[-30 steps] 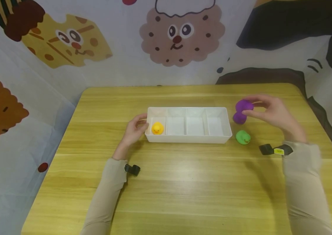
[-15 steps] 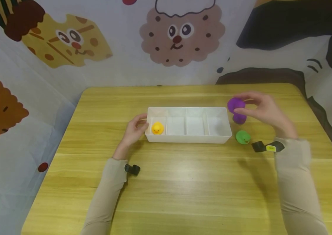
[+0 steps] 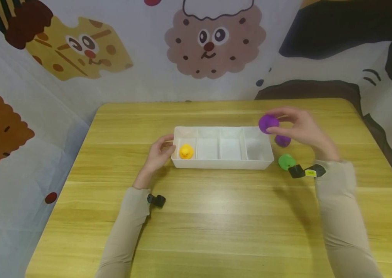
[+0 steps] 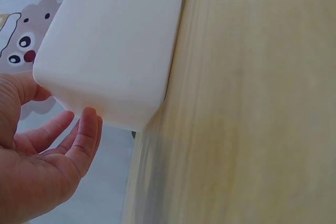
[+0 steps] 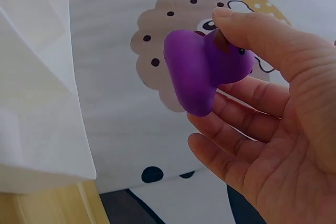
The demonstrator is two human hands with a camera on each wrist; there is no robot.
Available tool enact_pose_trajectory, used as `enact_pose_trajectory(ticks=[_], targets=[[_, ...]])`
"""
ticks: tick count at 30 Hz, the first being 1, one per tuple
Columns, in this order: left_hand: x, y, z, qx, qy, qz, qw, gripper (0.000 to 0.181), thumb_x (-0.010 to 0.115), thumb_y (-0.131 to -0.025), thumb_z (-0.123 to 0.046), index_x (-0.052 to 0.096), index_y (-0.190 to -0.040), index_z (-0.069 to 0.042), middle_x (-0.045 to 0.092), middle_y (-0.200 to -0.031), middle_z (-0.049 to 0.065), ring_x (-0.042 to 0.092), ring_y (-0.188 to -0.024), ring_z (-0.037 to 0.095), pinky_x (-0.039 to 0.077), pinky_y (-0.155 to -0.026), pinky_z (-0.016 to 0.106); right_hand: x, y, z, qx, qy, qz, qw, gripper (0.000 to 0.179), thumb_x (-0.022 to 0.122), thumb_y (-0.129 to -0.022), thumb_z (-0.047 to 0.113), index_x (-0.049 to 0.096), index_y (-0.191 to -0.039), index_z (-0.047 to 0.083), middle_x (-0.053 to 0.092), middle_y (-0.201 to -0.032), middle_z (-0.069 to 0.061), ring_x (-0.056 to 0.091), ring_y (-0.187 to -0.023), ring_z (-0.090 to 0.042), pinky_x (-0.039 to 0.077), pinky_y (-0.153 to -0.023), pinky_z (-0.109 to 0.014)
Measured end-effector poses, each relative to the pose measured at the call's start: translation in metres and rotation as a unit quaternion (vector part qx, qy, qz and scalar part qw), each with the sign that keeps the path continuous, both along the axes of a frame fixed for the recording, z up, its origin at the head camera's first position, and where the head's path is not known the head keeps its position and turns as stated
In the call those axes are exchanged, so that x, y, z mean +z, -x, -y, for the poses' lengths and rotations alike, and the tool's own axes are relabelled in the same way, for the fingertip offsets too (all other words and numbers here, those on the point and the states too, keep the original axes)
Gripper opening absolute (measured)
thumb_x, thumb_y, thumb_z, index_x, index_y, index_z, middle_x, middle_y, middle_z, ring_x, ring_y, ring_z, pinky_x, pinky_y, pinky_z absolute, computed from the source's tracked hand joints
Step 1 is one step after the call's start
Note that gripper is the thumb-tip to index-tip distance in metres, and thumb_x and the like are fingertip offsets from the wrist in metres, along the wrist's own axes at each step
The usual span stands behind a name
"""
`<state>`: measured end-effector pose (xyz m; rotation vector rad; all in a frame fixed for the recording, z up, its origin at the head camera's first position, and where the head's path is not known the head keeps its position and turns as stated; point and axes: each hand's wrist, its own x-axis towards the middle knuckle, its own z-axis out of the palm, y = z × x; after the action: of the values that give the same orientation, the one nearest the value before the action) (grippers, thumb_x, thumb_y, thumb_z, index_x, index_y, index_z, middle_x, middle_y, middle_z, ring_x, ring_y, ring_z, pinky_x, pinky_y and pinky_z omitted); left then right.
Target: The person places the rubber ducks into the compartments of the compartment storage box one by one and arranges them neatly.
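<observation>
A long white box (image 3: 222,164) with several compartments stands on the table. My left hand (image 3: 157,154) holds its left end, fingers and thumb bent at the end wall (image 4: 110,103). In the leftmost compartment sits a yellow rubber duck (image 3: 186,151). Between thumb and fingers, my right hand (image 3: 298,127) pinches a purple rubber duck (image 5: 202,69) above the box's right back corner. A second purple toy (image 3: 283,141), partly hidden by that hand, lies right of the box. Nearer to me is a green rubber duck (image 3: 286,161), partly covered by the wrist camera.
The wooden table (image 3: 217,227) extends in front of the box and to both sides. A white cloth (image 3: 140,87) with cartoon prints hangs behind the table and at its left. A small black camera (image 3: 296,171) juts from the right cuff, another (image 3: 159,200) from the left.
My right hand has moved left with the purple duck, from beyond the box's right end to its back corner. The left hand, box and other toys have stayed put.
</observation>
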<state>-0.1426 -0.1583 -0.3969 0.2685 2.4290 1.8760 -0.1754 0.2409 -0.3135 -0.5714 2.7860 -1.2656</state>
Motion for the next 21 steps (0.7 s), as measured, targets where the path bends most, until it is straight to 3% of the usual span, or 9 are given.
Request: enact_pose_trajectory(ticks=[6,21], targets=[[-0.002,0.001,0.001,0.002,0.001,-0.001,1.0,0.041,0.051,-0.092,0.006,0.041,-0.129,0.017,0.042,-0.133,0.033,0.045,-0.116,0.045,0.041,-0.098,0.051,0.001,0.002,0.01,0.01,0.015,0.009,0.9998,0.049,0.078,-0.077,0.013,0.061,-0.122,0.006,0.062,-0.118,-0.015,0.057,-0.104,-0.034,0.039,-0.093,-0.053],[0.0,0.001,0.0,-0.003,0.002,-0.002,1.0,0.04,0.05,-0.092,0.006,0.04,-0.129,0.017,0.041,-0.133,0.034,0.044,-0.116,0.047,0.041,-0.097,0.052,0.001,0.007,0.03,0.04,0.028,0.004,0.9988,0.047,0.077,-0.078,0.013,0.062,-0.122,0.009,0.063,-0.115,-0.015,0.058,-0.104,-0.036,0.034,-0.097,-0.056]])
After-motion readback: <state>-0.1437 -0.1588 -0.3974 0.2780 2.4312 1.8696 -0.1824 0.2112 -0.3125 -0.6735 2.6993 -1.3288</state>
